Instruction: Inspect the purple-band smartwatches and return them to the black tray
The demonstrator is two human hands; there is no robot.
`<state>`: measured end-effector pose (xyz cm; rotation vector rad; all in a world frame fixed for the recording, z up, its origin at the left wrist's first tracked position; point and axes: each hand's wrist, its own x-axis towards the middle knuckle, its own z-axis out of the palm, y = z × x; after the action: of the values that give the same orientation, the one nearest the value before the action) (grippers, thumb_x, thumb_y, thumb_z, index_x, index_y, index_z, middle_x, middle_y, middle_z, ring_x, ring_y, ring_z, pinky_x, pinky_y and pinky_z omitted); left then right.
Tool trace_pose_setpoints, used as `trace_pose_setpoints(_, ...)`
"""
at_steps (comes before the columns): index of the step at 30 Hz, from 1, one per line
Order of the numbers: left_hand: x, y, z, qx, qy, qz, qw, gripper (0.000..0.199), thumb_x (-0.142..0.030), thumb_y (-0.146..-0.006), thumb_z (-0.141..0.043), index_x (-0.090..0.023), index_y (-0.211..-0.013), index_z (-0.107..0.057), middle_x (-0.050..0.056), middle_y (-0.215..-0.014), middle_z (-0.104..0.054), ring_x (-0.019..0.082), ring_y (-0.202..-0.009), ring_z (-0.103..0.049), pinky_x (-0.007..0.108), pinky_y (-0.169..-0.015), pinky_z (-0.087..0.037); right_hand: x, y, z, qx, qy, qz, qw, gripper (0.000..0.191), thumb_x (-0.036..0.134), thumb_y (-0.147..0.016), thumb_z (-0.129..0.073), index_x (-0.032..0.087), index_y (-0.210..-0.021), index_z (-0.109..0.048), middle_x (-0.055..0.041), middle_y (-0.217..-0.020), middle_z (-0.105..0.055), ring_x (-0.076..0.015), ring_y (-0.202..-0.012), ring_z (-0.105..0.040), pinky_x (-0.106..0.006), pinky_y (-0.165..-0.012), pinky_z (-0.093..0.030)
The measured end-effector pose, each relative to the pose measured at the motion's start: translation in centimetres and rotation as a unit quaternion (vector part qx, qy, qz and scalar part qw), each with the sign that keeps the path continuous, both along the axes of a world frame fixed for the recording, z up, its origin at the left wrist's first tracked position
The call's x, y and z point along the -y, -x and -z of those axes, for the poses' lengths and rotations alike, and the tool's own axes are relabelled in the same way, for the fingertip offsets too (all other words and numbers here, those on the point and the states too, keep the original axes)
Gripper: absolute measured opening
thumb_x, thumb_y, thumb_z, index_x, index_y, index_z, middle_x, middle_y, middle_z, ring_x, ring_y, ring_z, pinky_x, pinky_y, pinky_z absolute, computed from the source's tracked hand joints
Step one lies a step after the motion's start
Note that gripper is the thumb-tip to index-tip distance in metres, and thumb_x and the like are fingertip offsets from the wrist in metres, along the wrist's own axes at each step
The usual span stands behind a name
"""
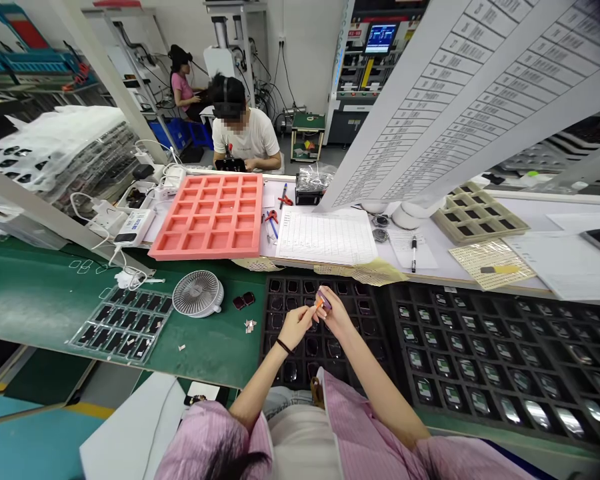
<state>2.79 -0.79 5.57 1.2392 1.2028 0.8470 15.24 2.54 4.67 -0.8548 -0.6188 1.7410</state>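
Observation:
Over a black compartment tray (273, 343), my two hands meet close together. My left hand (297, 327), with a dark band at the wrist, is closed in a pinch on a small orange piece (319, 303) that looks like a thin strip or tip. Between the fingers of my right hand (337, 317) is a small, dark purple, glossy part (325, 299), partly hidden by the fingertips. The orange piece touches or overlaps the purple part; I cannot tell which. Dark rounded-square parts lie in the tray's cells below.
A second black tray (397, 327) of parts lies at right. On the left are a white fan (198, 294), two dark square parts (244, 301) and a clear tray (163, 333). The shelf holds a pink foam tray (205, 253) and a paper form (325, 233). A co-worker (260, 137) sits opposite.

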Motion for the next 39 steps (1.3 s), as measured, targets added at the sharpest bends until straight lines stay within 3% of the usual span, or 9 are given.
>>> trace_pose_setpoints(7, -0.1, 0.8, -0.2, 0.014, 0.009, 0.02, 1.0, 0.06, -0.071, -0.078, -0.045, -0.014, -0.064, -0.058, -0.007, -0.041, -0.038, 0.005, -0.039, -0.029, 0.021, -0.046, -0.025, 0.4, 0.3, 0.5, -0.056, 0.025, -0.048, 0.997, 0.036, 0.04, -0.079, -0.071, 0.02, -0.06, -0.048, 0.0101, -0.042, -0.043, -0.0024, -0.025, -0.027, -0.017, -0.029, -0.026)
trace_pose_setpoints(13, 0.5, 0.3, 0.3, 0.049, -0.004, -0.002, 0.999, 0.06, -0.072, -0.077, -0.047, -0.015, -0.06, -0.055, -0.007, -0.04, -0.037, 0.005, -0.04, -0.028, 0.021, -0.045, -0.023, 0.8, 0.7, 1.0, -0.118, 0.058, -0.059, 0.99, 0.021, 0.035, -0.082, -0.068, 0.019, -0.073, -0.057, 0.0119, -0.045, -0.042, 0.0, -0.026, -0.016, -0.015, -0.031, -0.031)
trace_pose_setpoints(23, 1.5, 0.2, 2.0, 0.082, 0.052, -0.005, 0.995, 0.063, -0.078, -0.07, -0.05, -0.016, -0.062, -0.053, -0.009, -0.036, -0.036, 0.004, -0.034, -0.025, 0.02, -0.039, -0.017, 1.9, 0.9, 2.4, -0.134, 0.105, -0.042, 0.985, 0.025, 0.025, -0.077, -0.072, 0.02, -0.063, -0.052, 0.0116, -0.039, -0.036, -0.0028, -0.028, -0.025, -0.016, -0.035, -0.036)
trace_pose_setpoints(27, 1.5, 0.3, 2.3, 0.083, 0.063, -0.007, 0.995, 0.063, -0.08, -0.068, -0.051, -0.017, -0.061, -0.051, -0.009, -0.036, -0.036, 0.003, -0.032, -0.025, 0.019, -0.036, -0.016, 1.9, 0.9, 2.8, -0.113, 0.109, -0.029, 0.987, 0.029, 0.027, -0.074, -0.075, 0.021, -0.062, -0.05, 0.0105, -0.041, -0.039, -0.0041, -0.03, -0.031, -0.017, -0.034, -0.036)
trace_pose_setpoints(31, 1.1, 0.3, 2.6, 0.081, 0.076, -0.03, 0.993, 0.064, -0.081, -0.068, -0.049, -0.017, -0.061, -0.051, -0.009, -0.036, -0.035, 0.004, -0.029, -0.024, 0.02, -0.034, -0.016, 2.0, 0.9, 3.3, -0.069, 0.091, -0.02, 0.993, 0.03, 0.036, -0.076, -0.072, 0.021, -0.063, -0.049, 0.012, -0.039, -0.034, -0.0024, -0.027, -0.02, -0.017, -0.03, -0.026)
trace_pose_setpoints(34, 0.8, -0.2, 3.0, 0.077, 0.073, -0.071, 0.992, 0.063, -0.081, -0.065, -0.052, -0.018, -0.06, -0.048, -0.009, -0.039, -0.035, 0.004, -0.033, -0.028, 0.019, -0.036, -0.021, 2.6, 1.2, 3.8, -0.011, 0.075, -0.008, 0.997, 0.029, 0.042, -0.072, -0.073, 0.021, -0.073, -0.053, 0.0112, -0.042, -0.04, -0.0031, -0.028, -0.023, -0.017, -0.03, -0.019)
trace_pose_setpoints(39, 1.0, -0.6, 4.2, 0.031, 0.072, -0.092, 0.993, 0.058, -0.076, -0.068, -0.054, -0.019, -0.06, -0.044, -0.008, -0.045, -0.037, 0.005, -0.039, -0.034, 0.02, -0.041, -0.026, 3.0, 1.5, 5.2, 0.121, 0.053, 0.014, 0.991, 0.038, 0.053, -0.068, -0.072, 0.024, -0.084, -0.054, 0.0109, -0.048, -0.043, -0.005, -0.034, -0.029, -0.018, -0.035, -0.022)
